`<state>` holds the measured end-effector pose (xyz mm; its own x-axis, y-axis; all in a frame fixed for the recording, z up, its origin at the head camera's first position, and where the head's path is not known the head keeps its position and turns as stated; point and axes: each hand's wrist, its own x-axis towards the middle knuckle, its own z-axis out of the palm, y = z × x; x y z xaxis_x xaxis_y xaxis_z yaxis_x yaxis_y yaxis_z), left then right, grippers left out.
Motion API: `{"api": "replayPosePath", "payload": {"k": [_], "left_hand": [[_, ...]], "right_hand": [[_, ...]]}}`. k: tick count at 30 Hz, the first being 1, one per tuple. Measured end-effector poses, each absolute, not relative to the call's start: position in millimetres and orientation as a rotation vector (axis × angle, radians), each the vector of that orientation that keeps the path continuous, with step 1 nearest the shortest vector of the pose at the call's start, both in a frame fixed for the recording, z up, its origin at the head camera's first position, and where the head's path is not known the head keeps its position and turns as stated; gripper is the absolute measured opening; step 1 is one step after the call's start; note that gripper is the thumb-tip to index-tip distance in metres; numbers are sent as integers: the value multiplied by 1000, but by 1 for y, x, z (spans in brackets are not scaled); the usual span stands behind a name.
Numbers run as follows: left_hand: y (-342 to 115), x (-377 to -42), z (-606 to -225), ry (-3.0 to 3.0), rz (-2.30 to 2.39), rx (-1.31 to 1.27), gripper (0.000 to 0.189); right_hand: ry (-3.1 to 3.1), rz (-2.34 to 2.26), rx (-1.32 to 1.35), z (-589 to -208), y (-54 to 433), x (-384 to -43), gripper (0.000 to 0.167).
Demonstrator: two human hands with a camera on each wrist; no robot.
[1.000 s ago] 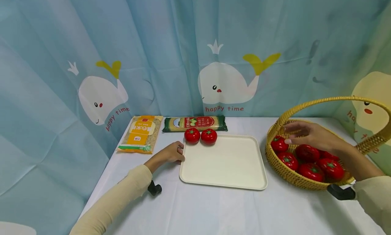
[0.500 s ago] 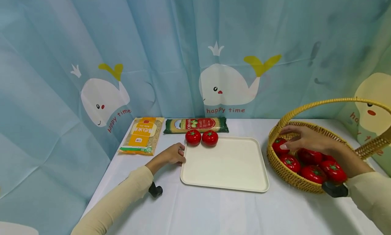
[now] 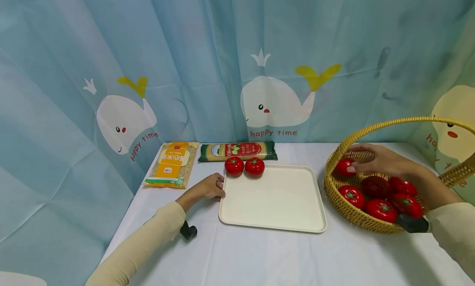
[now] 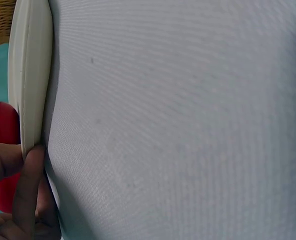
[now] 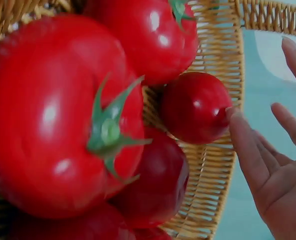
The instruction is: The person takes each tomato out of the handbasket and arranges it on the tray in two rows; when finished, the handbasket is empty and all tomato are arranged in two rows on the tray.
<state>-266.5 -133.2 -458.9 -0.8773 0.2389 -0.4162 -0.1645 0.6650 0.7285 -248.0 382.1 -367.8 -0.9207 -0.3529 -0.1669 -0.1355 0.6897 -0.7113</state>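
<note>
My left hand (image 3: 210, 187) pinches the left rim of a cream rectangular tray (image 3: 274, 199); thumb and finger clasp the edge (image 4: 35, 115) in the left wrist view. Two red tomatoes (image 3: 234, 166) sit side by side at the tray's back left corner. On the right, my right hand (image 3: 387, 162) reaches into a wicker basket (image 3: 345, 209) holding several tomatoes (image 3: 380, 210). Its thumb tip touches one tomato (image 5: 196, 107) by the basket wall, while the other visible fingers extend away from it, straight and spread.
Behind the tray lies a green-ended pasta packet (image 3: 237, 151). A yellow grain bag (image 3: 171, 164) lies at the back left. The basket's tall handle (image 3: 400, 120) arches over the right arm. A blue whale-print curtain (image 3: 208, 71) closes off the back.
My right hand has dipped to the tomato at the basket's left, which has shifted slightly back and right. The left hand keeps its hold on the tray.
</note>
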Motion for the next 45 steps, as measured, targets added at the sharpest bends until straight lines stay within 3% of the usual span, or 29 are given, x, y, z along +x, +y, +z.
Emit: {"api": "replayPosePath", "payload": {"k": [10,45], "left_hand": [[-132,-267,-458,2386,1123,57,52],[-133,-268,-458,2390,1118,41,51]], "right_hand": [[2706,-946,-424,-378,396,-264,59],[2593,-779,-290,-399,385,-292,76]]}}
